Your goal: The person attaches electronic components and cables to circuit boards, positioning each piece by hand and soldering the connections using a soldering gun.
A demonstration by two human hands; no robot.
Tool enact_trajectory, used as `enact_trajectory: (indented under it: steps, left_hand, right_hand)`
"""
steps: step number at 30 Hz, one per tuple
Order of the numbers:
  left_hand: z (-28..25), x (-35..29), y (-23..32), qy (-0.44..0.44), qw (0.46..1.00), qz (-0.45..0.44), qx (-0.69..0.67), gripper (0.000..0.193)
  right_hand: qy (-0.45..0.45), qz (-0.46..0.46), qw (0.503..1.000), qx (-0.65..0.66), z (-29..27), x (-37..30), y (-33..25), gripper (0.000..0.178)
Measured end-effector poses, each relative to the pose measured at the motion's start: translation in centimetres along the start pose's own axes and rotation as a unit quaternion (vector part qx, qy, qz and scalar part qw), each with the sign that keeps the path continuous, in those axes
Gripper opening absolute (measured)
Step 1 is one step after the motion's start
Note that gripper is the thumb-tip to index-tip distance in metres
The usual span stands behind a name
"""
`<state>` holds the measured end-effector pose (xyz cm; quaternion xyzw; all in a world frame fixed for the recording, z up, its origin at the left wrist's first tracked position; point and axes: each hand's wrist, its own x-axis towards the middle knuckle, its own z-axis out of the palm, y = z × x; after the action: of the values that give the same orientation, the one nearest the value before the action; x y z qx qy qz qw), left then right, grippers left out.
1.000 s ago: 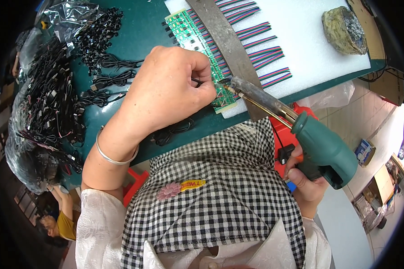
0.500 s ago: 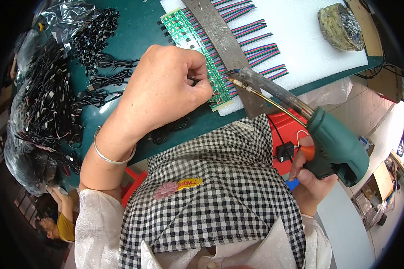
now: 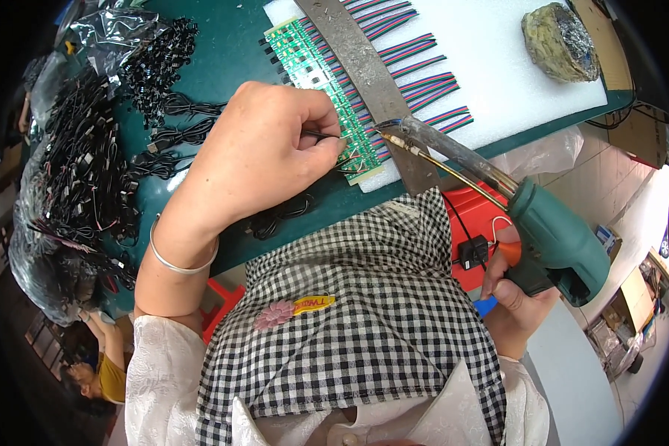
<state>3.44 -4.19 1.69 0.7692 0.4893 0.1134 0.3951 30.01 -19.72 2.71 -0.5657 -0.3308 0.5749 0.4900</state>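
Over the near part of a strip of green circuit boards [image 3: 293,48], my left hand [image 3: 264,152] pinches a thin black cable [image 3: 317,134]; its fingertips hide part of the boards. Short thin wires stand on the boards' near end beside those fingertips. My right hand [image 3: 524,303] grips the handle of a green soldering gun [image 3: 557,230]. The gun's tip and brass solder feed tube point left toward the boards' right edge, close to my left fingertips. Whether the tip touches anything is too small to tell. A flat metal bar [image 3: 358,53] lies across the multicoloured wires [image 3: 429,93] running from the boards.
White foam [image 3: 498,67] lies under the boards on the green table [image 3: 227,37], with a round lump [image 3: 561,43] at far right. Coiled black cables [image 3: 182,134] and a large cable heap [image 3: 78,163] fill the left. Another person [image 3: 104,375] sits at lower left.
My left hand has shifted slightly left and down, with the black cable still pinched. More of the short wires at the boards' near end now show. The soldering gun has hardly moved.
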Motion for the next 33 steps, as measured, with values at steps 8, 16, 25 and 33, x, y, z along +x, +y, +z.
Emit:
enact_trajectory:
  steps: [8,16,25,33]
  left_hand:
    - [1.1,-0.7,0.5,0.067,0.998,0.01,0.009,0.008]
    - [1.8,-0.7,0.5,0.096,0.994,0.037,0.024,0.008]
    - [2.3,-1.0,0.5,0.13,0.989,0.056,0.032,0.007]
    - [2.3,-0.9,0.5,0.129,0.989,0.064,0.039,0.006]
  right_hand:
    - [0.073,-0.046,0.993,-0.077,0.5,-0.1,0.4,0.062]
    - [0.058,-0.024,0.996,-0.061,0.8,-0.4,0.7,0.057]
    - [0.014,-0.038,0.997,-0.059,0.4,-0.2,0.8,0.056]
    - [0.005,-0.043,0.993,-0.112,0.2,-0.1,0.8,0.057]
